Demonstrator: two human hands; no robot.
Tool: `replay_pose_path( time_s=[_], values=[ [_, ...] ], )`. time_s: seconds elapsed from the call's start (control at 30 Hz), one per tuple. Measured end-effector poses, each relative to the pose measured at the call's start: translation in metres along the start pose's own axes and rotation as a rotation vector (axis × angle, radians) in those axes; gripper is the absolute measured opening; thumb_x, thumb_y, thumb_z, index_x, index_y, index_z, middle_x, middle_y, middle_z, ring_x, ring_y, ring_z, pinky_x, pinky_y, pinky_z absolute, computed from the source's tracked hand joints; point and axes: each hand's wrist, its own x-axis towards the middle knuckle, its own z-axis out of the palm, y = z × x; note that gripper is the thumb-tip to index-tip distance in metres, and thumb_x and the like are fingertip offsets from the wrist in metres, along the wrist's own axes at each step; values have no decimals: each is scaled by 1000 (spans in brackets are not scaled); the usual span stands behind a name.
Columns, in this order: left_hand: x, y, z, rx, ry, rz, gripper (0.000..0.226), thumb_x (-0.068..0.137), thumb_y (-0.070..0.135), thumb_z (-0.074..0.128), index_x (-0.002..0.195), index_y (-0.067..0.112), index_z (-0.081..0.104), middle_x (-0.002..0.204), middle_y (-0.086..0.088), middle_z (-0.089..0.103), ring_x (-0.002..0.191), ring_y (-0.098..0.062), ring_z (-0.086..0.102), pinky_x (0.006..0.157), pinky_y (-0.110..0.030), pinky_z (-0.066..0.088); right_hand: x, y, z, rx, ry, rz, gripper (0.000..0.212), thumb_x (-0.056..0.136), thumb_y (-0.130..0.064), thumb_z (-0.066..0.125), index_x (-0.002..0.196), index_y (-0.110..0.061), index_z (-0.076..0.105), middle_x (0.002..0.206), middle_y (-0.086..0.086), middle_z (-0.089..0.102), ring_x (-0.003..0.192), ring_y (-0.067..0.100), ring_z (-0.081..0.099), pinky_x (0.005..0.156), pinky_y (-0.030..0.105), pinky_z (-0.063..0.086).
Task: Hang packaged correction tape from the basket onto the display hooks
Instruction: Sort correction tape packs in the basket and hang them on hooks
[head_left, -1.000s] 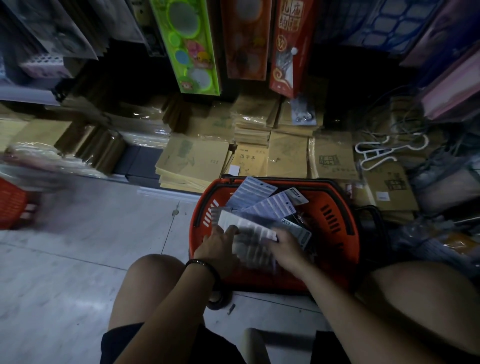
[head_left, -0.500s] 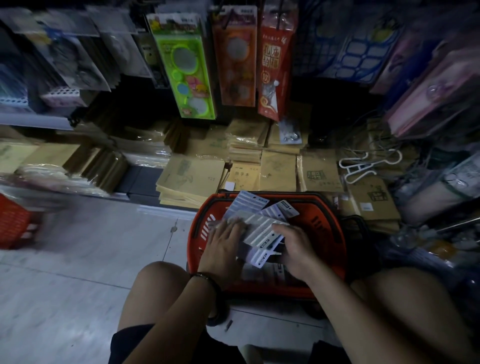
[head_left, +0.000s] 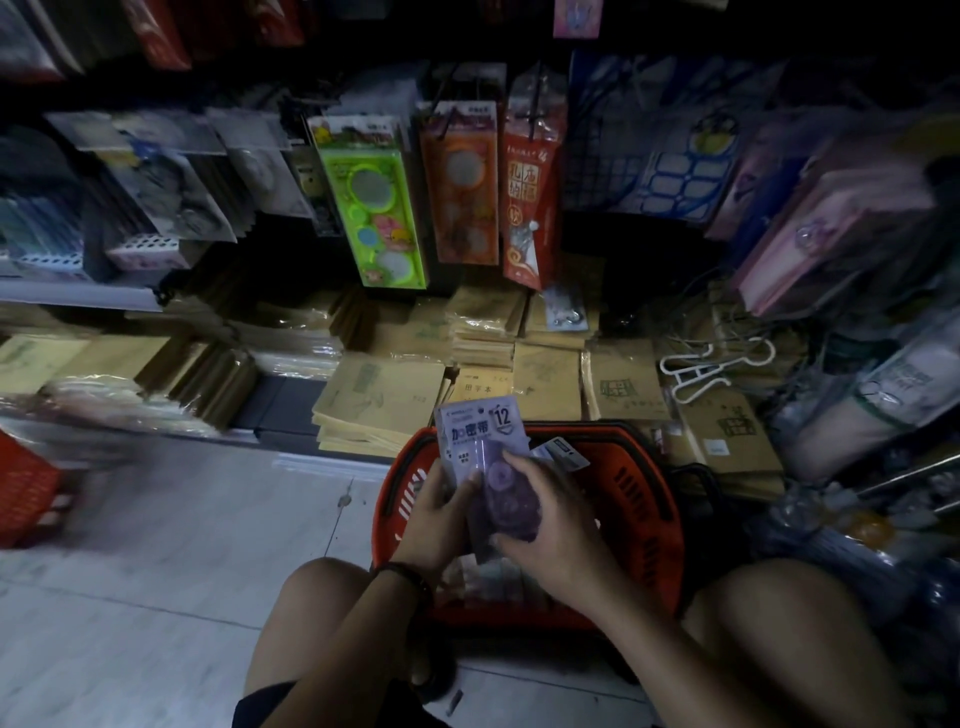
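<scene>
An orange-red basket (head_left: 641, 486) stands on the floor between my knees. Above it I hold a stack of purple correction tape packs (head_left: 483, 436), front card upright and facing me, marked "12". My left hand (head_left: 434, 514) grips the stack's left edge. On the lower right of the stack, my right hand (head_left: 545, 525) wraps over the clear blister. One more pack (head_left: 563, 453) pokes out of the basket behind my right hand; the rest of the basket's contents are hidden. Display hooks with hanging goods (head_left: 457, 182) are above and ahead.
Stacks of yellow notebooks (head_left: 379, 400) line the low shelf just beyond the basket. A white hanger (head_left: 711, 371) lies on them at right. A green stencil pack (head_left: 374, 197) and red packet (head_left: 530, 182) hang overhead. Another red basket (head_left: 26, 493) sits far left on the tiled floor.
My hands were sorting loose packs inside the basket; now they have gathered a stack and lifted it upright above the basket. My view has tilted up toward the hooks.
</scene>
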Motion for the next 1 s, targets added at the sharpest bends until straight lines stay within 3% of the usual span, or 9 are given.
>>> replay_pose_path(
  time_s=[0.2,0.27,0.37,0.47,0.57,0.7,0.83,1.0],
  values=[
    [-14,40,23,-70,-55,71,37,105,20,63,142,21,57,133,-9,74,119,-33,73,98,-60,60,-9,-38,-38,-227,103,-67,87,83,-38,80,157,-34,35,151,-20,34,140,5,37,113,26,41],
    [-23,60,36,-92,-94,114,34,106,18,63,139,19,57,131,-11,75,117,-35,74,93,-58,62,-11,-53,-57,-266,144,-80,85,85,-41,77,158,-35,35,151,-22,33,140,3,36,113,16,35],
    [-36,87,50,-78,-176,168,36,105,20,65,140,24,56,129,-14,75,113,-41,75,84,-50,63,-12,-73,-88,-318,200,-84,81,89,-42,73,159,-37,33,152,-26,31,139,-2,33,101,-2,21],
    [-42,119,59,-54,-261,190,36,102,12,68,136,21,59,126,-25,72,101,-48,74,82,-50,60,-8,-92,-122,-325,290,-89,83,85,-42,74,158,-38,35,150,-24,36,137,2,39,105,9,35],
    [-54,161,68,-77,-340,203,43,98,-1,68,135,18,59,129,-35,66,106,-47,70,95,-61,55,1,-118,-161,-329,363,-119,82,82,-41,73,156,-39,38,145,-21,40,133,9,47,105,30,49],
    [-71,230,84,-71,-352,265,52,93,-3,69,136,24,57,114,-14,79,96,-38,77,93,-62,59,9,-152,-216,-395,422,-169,81,87,-41,73,159,-37,34,147,-19,37,134,8,42,106,26,46],
    [-80,295,103,-21,-406,339,60,87,4,72,139,30,56,125,-9,77,111,-37,76,93,-64,60,15,-186,-271,-466,497,-217,79,91,-42,71,159,-37,31,152,-17,35,141,9,35,110,32,44],
    [-74,364,133,0,-441,422,64,87,-2,72,143,23,56,132,-15,73,120,-38,72,101,-64,57,23,-218,-339,-521,600,-284,78,89,-43,73,157,-40,34,148,-23,35,134,6,42,103,28,49]
  ],
)
